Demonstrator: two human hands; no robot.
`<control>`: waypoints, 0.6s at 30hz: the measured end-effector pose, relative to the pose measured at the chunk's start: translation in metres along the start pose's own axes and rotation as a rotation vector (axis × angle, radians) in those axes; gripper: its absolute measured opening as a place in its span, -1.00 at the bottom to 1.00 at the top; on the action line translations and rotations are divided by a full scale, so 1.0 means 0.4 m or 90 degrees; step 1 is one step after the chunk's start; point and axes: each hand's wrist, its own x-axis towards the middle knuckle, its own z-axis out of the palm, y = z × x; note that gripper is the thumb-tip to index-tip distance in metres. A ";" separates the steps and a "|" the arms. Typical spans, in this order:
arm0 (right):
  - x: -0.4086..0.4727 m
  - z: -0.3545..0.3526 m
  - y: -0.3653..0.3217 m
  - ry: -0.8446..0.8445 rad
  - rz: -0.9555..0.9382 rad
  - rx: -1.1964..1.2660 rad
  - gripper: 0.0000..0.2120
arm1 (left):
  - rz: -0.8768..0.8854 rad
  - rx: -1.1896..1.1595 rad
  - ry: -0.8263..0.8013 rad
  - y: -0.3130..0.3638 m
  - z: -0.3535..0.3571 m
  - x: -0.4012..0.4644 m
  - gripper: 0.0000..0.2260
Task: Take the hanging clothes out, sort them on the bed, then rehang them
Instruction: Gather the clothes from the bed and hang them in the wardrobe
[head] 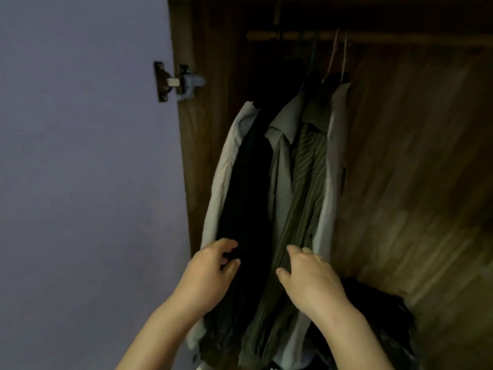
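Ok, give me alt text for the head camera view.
Two bare hands, left hand and right hand, reach into hanging clothes on a wardrobe rail, beside an open door.

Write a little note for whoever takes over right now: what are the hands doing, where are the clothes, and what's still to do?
Left hand: fingers loosely curled against the black garment, not clearly gripping.
Right hand: resting on the striped shirt; its grip can't be made out.
Clothes: all on hangers on the wardrobe rail, bunched together.
Done: nothing taken out yet.
Left: take them out, sort on the bed, rehang.
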 end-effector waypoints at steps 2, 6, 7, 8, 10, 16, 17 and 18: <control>-0.037 0.052 -0.059 -0.040 -0.028 -0.007 -0.53 | -0.040 0.025 -0.014 -0.055 -0.037 -0.066 -0.69; -0.122 0.165 -0.194 -0.128 -0.107 0.006 -0.55 | -0.128 0.052 -0.022 -0.161 -0.119 -0.210 -0.69; -0.143 0.191 -0.225 -0.153 -0.128 0.013 -0.58 | -0.151 0.052 -0.016 -0.186 -0.138 -0.249 -0.69; -0.163 0.215 -0.253 -0.175 -0.151 0.016 -0.61 | -0.171 0.049 -0.008 -0.208 -0.157 -0.286 -0.69; -0.200 0.257 -0.309 -0.211 -0.195 0.009 -0.66 | -0.212 0.040 0.016 -0.245 -0.191 -0.358 -0.70; -0.289 0.333 -0.464 -0.290 -0.362 -0.048 -0.64 | -0.312 0.015 0.123 -0.302 -0.273 -0.548 -0.71; -0.305 0.342 -0.490 -0.303 -0.399 -0.062 -0.63 | -0.333 0.004 0.150 -0.308 -0.286 -0.583 -0.71; -0.323 0.351 -0.515 -0.316 -0.435 -0.076 -0.62 | -0.355 -0.008 0.180 -0.312 -0.299 -0.618 -0.72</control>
